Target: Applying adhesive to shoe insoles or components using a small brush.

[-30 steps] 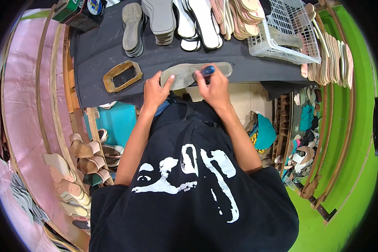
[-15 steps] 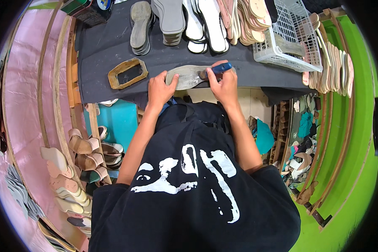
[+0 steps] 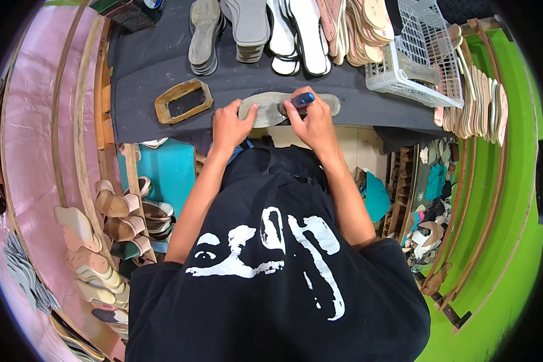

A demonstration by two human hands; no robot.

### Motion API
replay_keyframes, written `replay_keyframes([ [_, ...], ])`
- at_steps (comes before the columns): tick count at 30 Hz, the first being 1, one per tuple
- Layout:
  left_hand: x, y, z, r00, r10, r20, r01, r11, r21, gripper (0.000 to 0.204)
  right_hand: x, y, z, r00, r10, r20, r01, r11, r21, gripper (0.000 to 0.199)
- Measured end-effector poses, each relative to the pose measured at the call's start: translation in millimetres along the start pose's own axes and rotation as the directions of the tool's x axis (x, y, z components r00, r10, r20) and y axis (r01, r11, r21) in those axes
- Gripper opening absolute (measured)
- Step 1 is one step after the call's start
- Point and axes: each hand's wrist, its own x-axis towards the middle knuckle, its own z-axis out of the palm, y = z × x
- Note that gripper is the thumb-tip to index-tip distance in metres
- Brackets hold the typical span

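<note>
Holding the left end of a gray sole (image 3: 267, 110), the left hand (image 3: 229, 130) has its thumb on top, spread away from the other fingers, which curl at the end; I cannot tell how far they go under. The sole lies just above the middle of the frame, along the near edge of a black cloth (image 3: 142, 60). The right hand (image 3: 315, 123) pinches a blue-handled tool (image 3: 303, 99) between thumb and fingers, low over the sole — its dark tip is too hard to make out. If the left thumb lets up, I think the sole could slide or turn, because part of it seems to sit right at the edge. A hard push could also make the tool slip toward the left thumb — they are near each other. The cloth has pale, dusty marks, and a brown eight-sided frame (image 3: 190, 114) sits on it, left of the hands. Along the top of the frame are piles of gray soles (image 3: 205, 36), white soles (image 3: 308, 36) and pinkish soles (image 3: 368, 30), with a white basket (image 3: 416, 89) at upper right. Shiny pink sheeting (image 3: 36, 139) fills the left side, and a bright green wall (image 3: 519, 181) curves down the right.
</note>
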Motion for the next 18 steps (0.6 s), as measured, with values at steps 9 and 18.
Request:
replay_keyframes([
  [9, 0, -2, 0, 1.0, 0.008, -0.017, -0.008, 1.0, 0.023, 0.043, 1, 5, -8, 0.996, 0.036, -0.083, -0.037, 0.999, -0.008, 0.016],
  [18, 0, -3, 3, 1.0, -0.017, -0.006, 0.017, 1.0, 0.003, 0.044, -12, 9, -10, 0.992, 0.115, -0.056, -0.114, 0.993, 0.008, 0.019],
])
